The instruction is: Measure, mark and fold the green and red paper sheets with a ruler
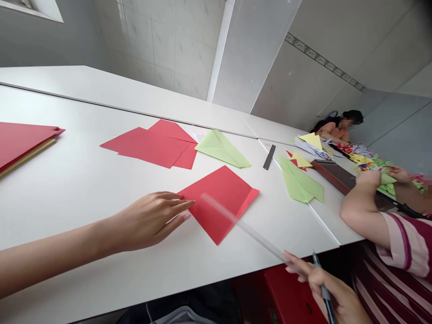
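My left hand (pixel 153 219) lies flat on the white table (pixel 77 180), fingers stretched out, tips touching the left corner of a folded red paper sheet (pixel 221 202). My right hand (pixel 329 288) is at the table's front edge, closed around a dark pen (pixel 322 285) and a clear plastic ruler (pixel 243 225). The ruler is blurred and reaches up over the red sheet.
More red sheets (pixel 153 144) and a folded light green paper (pixel 222 148) lie further back. A red stack (pixel 23 141) is at the left edge. A dark ruler (pixel 269 157), another green fold (pixel 300 182) and a person in a striped sleeve (pixel 405 243) are on the right.
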The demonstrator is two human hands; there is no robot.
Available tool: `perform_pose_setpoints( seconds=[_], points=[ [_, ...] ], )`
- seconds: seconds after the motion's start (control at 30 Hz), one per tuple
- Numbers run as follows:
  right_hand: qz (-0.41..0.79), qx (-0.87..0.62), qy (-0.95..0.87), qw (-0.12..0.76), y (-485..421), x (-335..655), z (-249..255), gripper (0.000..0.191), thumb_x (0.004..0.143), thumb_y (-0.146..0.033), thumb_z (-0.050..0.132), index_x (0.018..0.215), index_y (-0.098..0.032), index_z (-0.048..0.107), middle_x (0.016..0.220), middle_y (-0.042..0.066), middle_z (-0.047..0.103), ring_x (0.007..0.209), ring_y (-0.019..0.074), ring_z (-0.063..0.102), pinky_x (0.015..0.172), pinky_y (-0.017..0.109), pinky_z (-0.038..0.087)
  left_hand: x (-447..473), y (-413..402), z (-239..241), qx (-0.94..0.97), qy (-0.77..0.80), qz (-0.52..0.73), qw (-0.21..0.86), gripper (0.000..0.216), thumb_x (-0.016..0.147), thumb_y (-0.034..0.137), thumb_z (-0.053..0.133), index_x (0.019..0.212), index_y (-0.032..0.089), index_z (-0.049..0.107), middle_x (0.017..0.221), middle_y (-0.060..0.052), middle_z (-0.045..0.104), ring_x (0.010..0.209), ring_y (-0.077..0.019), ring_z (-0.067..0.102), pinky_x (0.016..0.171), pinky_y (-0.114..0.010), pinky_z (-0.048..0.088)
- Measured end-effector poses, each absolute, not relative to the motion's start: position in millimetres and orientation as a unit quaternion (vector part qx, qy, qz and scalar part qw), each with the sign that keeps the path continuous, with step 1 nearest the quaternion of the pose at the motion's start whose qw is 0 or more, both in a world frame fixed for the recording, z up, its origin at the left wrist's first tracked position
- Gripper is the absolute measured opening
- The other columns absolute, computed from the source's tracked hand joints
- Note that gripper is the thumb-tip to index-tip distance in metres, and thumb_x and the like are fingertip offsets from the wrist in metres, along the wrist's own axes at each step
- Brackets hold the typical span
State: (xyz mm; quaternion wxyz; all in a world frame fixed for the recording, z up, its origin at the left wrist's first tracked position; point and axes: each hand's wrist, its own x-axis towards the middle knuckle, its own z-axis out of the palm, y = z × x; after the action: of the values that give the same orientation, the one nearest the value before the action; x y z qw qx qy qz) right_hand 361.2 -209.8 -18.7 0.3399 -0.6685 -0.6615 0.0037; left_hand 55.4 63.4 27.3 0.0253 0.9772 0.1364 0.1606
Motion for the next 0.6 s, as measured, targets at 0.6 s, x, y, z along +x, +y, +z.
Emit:
perform_pose_setpoints(
  seconds=[0.6],
  points=[
    [0.027, -0.641, -0.645, 0.415, -147.2, 351.5, -7.6, 0.019, 0.096, -0.022, 0.047, 0.077, -0.024, 0.043, 0.133, 0.016, 0.063, 0.122, 0.029, 0.063, 0.088, 0.035, 0.057, 71.6, 14.0, -0.8, 0.981, 0.093, 0.164, -0.05, 0.046, 0.095, 0.013, 0.043, 0.14, 0.013, 0.052, 0.142, -0.014, 0.055, 0.129, -0.0286, 0.056, 0.104, -0.043, 0.05]
  ],
)
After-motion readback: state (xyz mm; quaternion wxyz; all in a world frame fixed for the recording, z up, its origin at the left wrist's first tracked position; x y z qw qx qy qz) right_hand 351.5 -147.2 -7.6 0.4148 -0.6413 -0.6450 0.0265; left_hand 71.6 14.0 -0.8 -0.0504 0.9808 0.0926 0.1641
